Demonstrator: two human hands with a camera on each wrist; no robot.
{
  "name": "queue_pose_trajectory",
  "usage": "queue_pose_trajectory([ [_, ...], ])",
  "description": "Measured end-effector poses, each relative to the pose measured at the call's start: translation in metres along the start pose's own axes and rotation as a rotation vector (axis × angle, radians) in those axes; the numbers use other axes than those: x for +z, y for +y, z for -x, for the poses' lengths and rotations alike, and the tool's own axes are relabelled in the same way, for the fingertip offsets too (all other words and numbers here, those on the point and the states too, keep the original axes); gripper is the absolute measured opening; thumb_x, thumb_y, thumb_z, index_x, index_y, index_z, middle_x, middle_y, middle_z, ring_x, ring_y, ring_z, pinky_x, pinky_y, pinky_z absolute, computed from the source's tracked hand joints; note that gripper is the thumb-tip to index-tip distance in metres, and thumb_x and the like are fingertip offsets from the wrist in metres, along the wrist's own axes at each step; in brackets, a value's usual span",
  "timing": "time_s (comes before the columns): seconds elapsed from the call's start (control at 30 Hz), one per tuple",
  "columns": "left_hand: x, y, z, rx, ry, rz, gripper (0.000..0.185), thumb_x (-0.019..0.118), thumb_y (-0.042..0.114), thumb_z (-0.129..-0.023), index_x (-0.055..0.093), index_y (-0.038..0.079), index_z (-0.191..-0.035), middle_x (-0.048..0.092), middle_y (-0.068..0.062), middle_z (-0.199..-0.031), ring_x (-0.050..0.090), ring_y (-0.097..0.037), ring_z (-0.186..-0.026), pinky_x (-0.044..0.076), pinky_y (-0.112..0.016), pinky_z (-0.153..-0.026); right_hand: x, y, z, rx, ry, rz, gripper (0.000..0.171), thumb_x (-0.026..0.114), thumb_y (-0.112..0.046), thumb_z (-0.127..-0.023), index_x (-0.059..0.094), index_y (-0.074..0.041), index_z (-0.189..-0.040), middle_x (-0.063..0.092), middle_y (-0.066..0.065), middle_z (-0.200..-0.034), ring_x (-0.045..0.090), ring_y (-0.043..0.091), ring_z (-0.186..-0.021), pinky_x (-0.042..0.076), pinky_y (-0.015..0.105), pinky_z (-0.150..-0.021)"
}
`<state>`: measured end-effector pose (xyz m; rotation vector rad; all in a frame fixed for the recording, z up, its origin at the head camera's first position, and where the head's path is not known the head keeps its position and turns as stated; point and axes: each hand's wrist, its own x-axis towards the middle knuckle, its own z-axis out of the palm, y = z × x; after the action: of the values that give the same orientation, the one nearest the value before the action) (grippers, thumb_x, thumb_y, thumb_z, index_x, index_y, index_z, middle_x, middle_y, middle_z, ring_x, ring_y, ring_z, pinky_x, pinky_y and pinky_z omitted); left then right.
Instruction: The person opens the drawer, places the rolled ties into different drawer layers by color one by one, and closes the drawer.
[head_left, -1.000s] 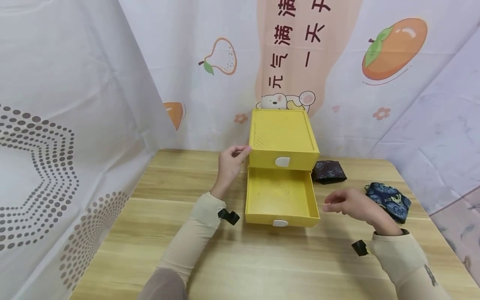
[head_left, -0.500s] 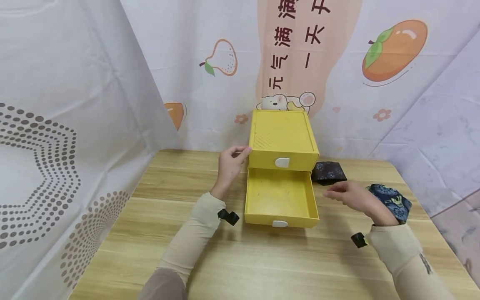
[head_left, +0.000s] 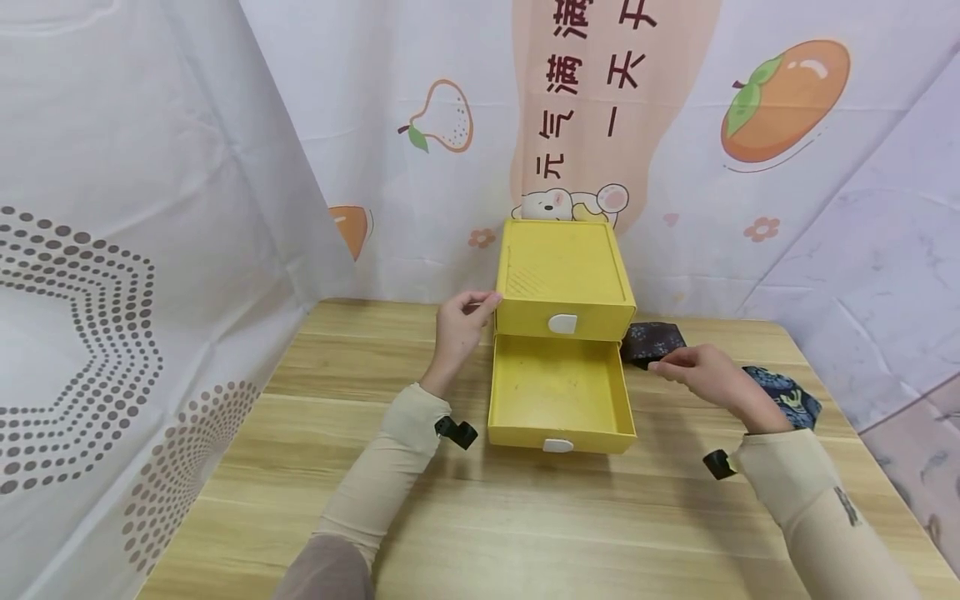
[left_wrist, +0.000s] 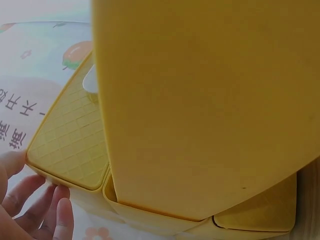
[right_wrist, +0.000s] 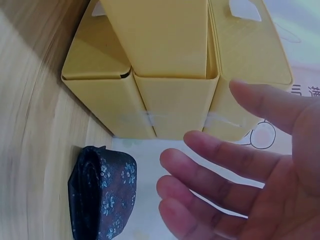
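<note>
Open yellow drawer lies between both hands; blue cloth right.

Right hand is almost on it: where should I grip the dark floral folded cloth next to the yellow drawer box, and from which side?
Pinch the dark floral cloth at its rounded folded edge, coming from its right, where the right hand already reaches with open fingers. The yellow drawer box seems to block its left side, and it lies flat on the table, so thumb over, fingers under probably suits.
</note>
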<state>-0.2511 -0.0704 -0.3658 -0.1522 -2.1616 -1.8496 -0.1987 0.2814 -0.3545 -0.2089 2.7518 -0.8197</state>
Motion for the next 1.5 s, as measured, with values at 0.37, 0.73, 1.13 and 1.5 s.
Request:
queue_pose_trajectory([
  [0.37, -0.001, 0.000, 0.000, -0.010, 0.002, 0.003, 0.026, 0.071, 0.024, -0.090, 0.073, 0.000, -0.101, 0.073, -0.018, -0.100, 0.062, -0.010, -0.074, 0.055, -0.052, -0.081, -0.009, 0.005, -0.011, 0.012, 0.061, 0.059, 0.060, 0.051, -0.050, -0.098, 0.062, 0.003, -0.123, 0.065, 0.027, -0.118, 0.060, 0.041, -0.105, 0.050, 0.050, -0.081],
  [0.73, -0.002, 0.002, -0.001, -0.024, 0.002, 0.004, 0.026, 0.071, 0.023, -0.090, 0.072, -0.001, -0.101, 0.073, -0.018, -0.101, 0.065, -0.017, -0.080, 0.058, -0.041, -0.078, -0.015, 0.008, -0.028, 0.028, 0.049, 0.033, 0.067, 0.049, -0.053, -0.098, 0.058, 0.007, -0.127, 0.059, 0.031, -0.125, 0.056, 0.046, -0.112, 0.050, 0.052, -0.083],
  [1.13, 0.000, 0.001, 0.000, -0.037, 0.012, 0.033, 0.027, 0.071, 0.025, -0.090, 0.072, 0.001, -0.102, 0.072, -0.018, -0.101, 0.067, -0.030, -0.091, 0.058, -0.034, -0.077, -0.023, 0.015, -0.045, 0.013, 0.041, 0.052, 0.065, 0.051, -0.052, -0.097, 0.061, 0.008, -0.122, 0.062, 0.030, -0.119, 0.059, 0.043, -0.107, 0.051, 0.050, -0.082],
  [1.5, 0.001, 0.000, -0.001, -0.016, 0.006, 0.025, 0.028, 0.071, 0.025, -0.090, 0.073, 0.004, -0.108, 0.074, -0.016, -0.105, 0.066, -0.013, -0.085, 0.053, -0.021, -0.071, -0.028, 0.023, -0.053, 0.069, 0.018, 0.063, 0.068, 0.048, -0.049, -0.099, 0.054, 0.012, -0.129, 0.055, 0.035, -0.128, 0.052, 0.050, -0.117, 0.046, 0.060, -0.093],
])
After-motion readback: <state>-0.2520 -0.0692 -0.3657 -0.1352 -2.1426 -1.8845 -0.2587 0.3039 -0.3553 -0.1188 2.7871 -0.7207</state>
